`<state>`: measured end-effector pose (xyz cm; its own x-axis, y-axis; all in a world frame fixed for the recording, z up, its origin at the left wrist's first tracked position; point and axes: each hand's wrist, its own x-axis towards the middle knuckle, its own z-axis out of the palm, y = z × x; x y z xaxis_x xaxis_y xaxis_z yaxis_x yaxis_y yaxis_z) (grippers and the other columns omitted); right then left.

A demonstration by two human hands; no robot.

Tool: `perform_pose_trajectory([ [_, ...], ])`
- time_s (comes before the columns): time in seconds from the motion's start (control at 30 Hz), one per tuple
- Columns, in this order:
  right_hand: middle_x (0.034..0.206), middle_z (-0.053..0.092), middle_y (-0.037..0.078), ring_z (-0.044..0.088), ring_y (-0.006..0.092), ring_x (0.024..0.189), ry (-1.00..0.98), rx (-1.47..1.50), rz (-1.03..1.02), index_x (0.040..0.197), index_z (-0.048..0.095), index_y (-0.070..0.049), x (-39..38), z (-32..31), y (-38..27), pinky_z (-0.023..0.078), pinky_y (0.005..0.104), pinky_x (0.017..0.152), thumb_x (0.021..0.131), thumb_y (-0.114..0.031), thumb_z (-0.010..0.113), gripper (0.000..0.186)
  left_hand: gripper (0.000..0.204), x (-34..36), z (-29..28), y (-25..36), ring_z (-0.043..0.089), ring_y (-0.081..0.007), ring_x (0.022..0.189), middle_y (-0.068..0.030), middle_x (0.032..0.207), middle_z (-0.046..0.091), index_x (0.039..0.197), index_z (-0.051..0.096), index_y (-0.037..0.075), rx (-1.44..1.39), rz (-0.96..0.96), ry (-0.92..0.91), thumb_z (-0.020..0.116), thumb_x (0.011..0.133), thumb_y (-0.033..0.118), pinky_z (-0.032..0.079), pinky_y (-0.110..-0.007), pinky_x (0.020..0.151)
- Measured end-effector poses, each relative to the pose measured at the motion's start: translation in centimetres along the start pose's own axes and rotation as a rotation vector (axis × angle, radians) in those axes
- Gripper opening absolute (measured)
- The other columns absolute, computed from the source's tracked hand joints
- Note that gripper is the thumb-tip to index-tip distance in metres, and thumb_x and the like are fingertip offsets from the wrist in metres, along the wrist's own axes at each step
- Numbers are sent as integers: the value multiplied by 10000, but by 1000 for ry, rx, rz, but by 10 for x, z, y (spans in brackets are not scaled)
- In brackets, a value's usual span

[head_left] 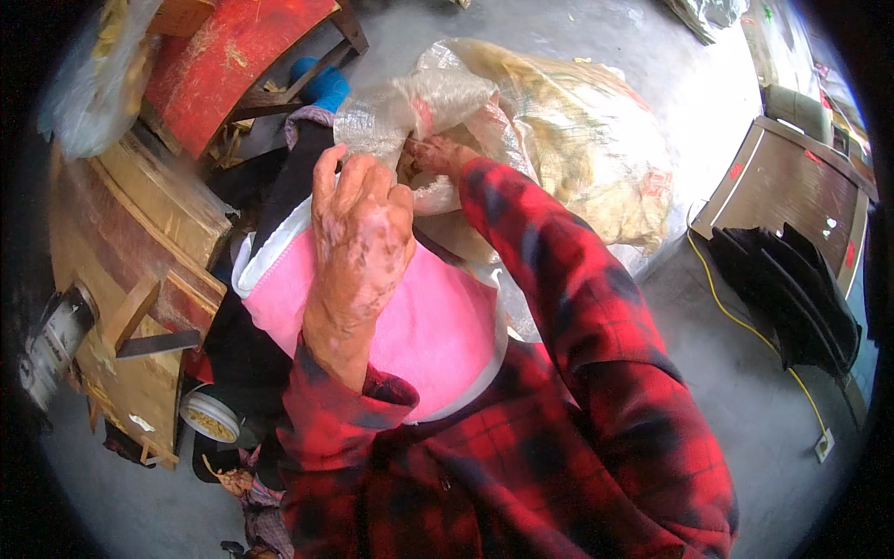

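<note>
The right hand (440, 156) reaches into the open mouth of a pale, translucent woven sack (587, 140), its fingers partly hidden by the rolled rim, so whether they grip anything inside I cannot tell. The sack lies bulging on the grey floor (708, 177) in front of the person, mouth turned toward them. The left hand (361, 238) hovers over a pink cloth (438, 326) on the lap, its fingers bent close to the left side of the sack's mouth (whether they pinch the rim is unclear). To the left stand a red-topped table (233, 61) and a wooden frame (140, 233), with a white tub (210, 415) nearby. On the right, a black cloth-like item (792, 293) hangs against a brown panel (792, 191), beside a yellow cord (740, 323).
</note>
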<state>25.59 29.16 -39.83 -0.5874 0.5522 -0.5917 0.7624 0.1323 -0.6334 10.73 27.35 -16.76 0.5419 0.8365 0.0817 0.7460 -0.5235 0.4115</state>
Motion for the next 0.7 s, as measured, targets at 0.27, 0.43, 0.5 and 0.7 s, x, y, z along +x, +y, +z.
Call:
perform_pose_trajectory([
  [0.27, 1133, 557, 138, 483, 301, 1101, 370, 414, 142, 1114, 562, -75, 14, 29, 43, 363, 380, 952, 705, -295, 671, 477, 73, 4, -2, 2, 541, -268, 851, -120, 758, 532, 661, 543, 5, -35, -31, -22, 600, 615, 10, 391, -442, 893],
  [0.43, 1183, 542, 126, 467, 286, 1136, 410, 315, 240, 1166, 541, -89, 5, 57, 118, 341, 368, 979, 726, -343, 663, 523, 69, 8, 8, -3, 540, -267, 837, -120, 754, 529, 665, 546, 3, -69, 55, 50, 597, 618, 10, 394, -436, 879],
  [0.5, 1219, 526, 122, 453, 283, 1158, 379, 78, 311, 1190, 532, -102, -15, 60, 139, 323, 363, 996, 749, -352, 646, 520, 66, 9, 5, -4, 539, -267, 842, -120, 757, 531, 670, 549, 3, -77, 31, 1, 595, 623, 12, 393, -434, 875],
  [0.7, 1119, 578, 114, 525, 292, 1046, 486, -193, -299, 1103, 580, -84, -83, -52, 50, 405, 372, 910, 828, -296, 590, 348, 59, 5, -1, -1, 535, -269, 862, -116, 775, 538, 683, 558, 3, -1, -69, -21, 595, 646, 30, 383, -431, 877],
])
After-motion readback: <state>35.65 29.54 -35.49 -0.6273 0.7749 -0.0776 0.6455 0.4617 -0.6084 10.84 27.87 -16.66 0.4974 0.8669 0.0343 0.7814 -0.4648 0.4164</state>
